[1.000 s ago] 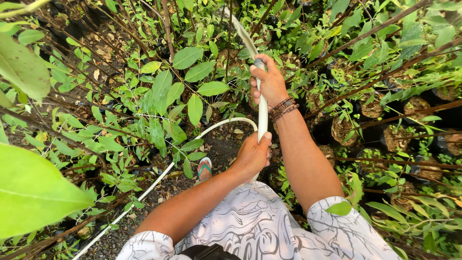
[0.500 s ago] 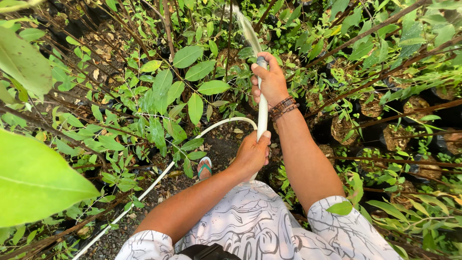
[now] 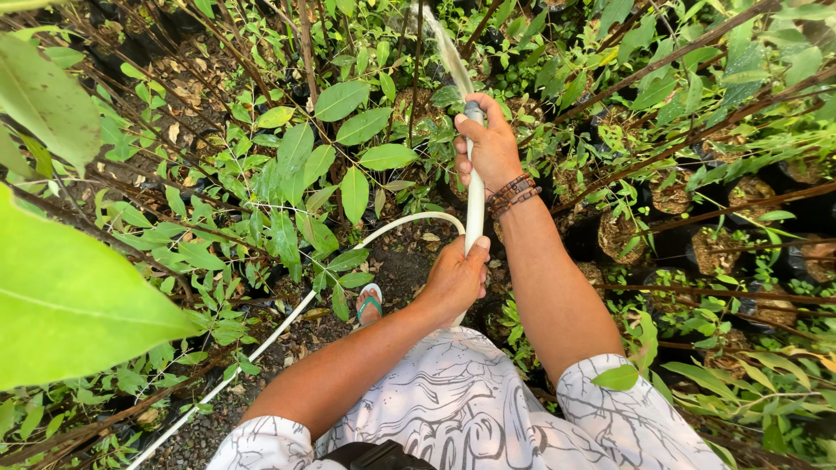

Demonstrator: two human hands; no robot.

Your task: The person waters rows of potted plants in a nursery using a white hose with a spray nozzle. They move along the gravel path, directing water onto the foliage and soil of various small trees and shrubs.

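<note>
Here both hands' fingers clenched: right hand (image 3: 492, 144) w/ left hand (image 3: 455, 280) grasping hose (image 3: 475, 204).

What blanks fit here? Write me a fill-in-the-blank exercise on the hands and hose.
1. Both hands grip a white ____.
2. The right hand holds the end where ____ sprays out.
3. The left hand holds it lower, nearer the patterned ____.
4. A beaded bracelet sits on the ____ wrist.

Missing words: hose; water; shirt; right
</note>
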